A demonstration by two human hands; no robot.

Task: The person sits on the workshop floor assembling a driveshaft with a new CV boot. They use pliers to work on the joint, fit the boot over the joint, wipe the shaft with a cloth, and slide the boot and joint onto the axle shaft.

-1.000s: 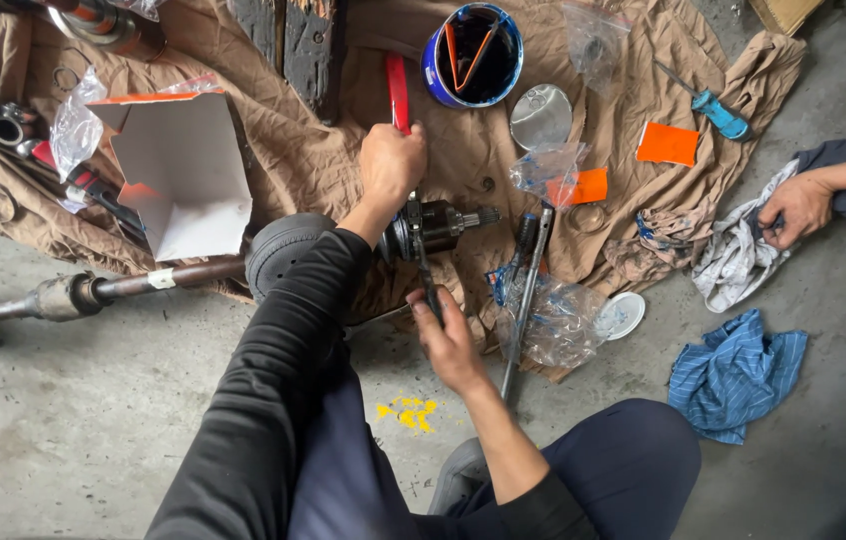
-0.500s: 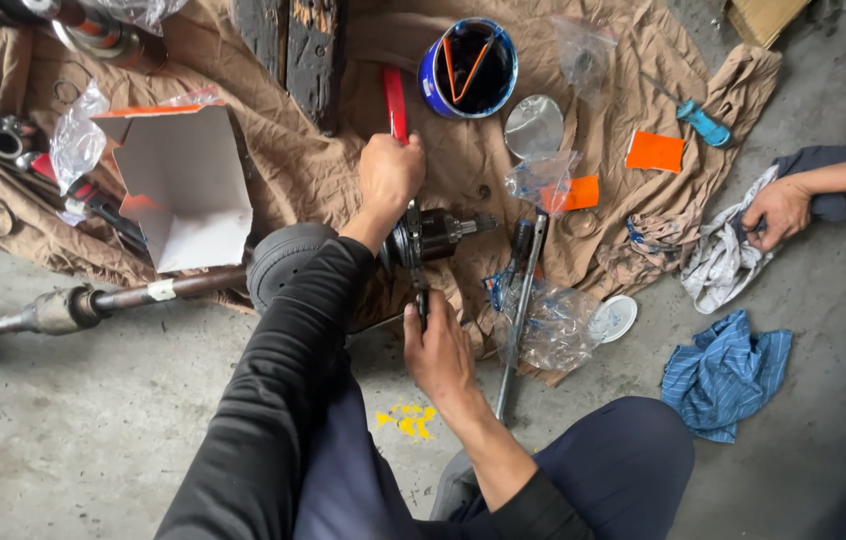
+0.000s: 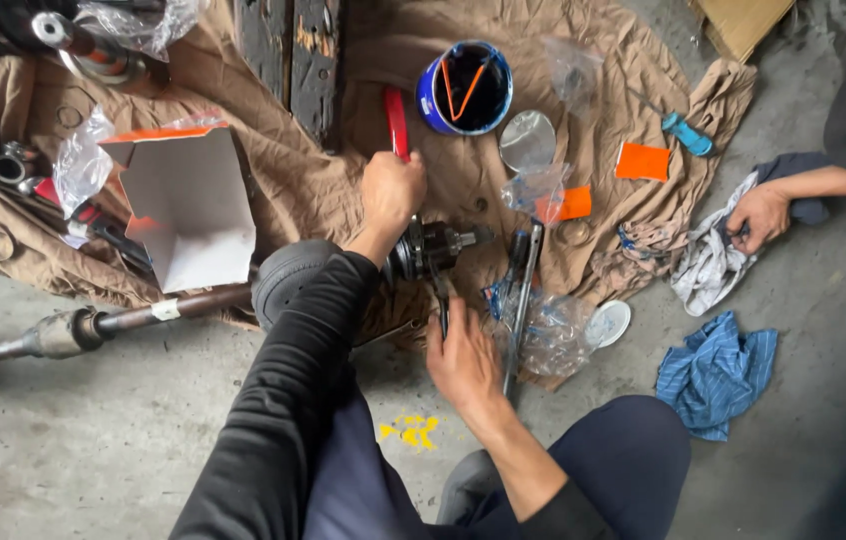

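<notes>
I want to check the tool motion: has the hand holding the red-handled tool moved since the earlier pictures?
No. The left hand grips the red-handled tool at the same spot, just left of the blue can.

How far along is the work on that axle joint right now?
Looks done: the rubber boot sits on the shaft, and the metal joint is at its end. In hand: the left hand grips a red-handled tool above the joint while the right hand works pliers at it. Probably left: the grease tin stands open, with parts in bags nearby.

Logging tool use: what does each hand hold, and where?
Left hand grips a red-handled tool low on its handle. Right hand holds pliers by the handles, at the axle joint.
</notes>
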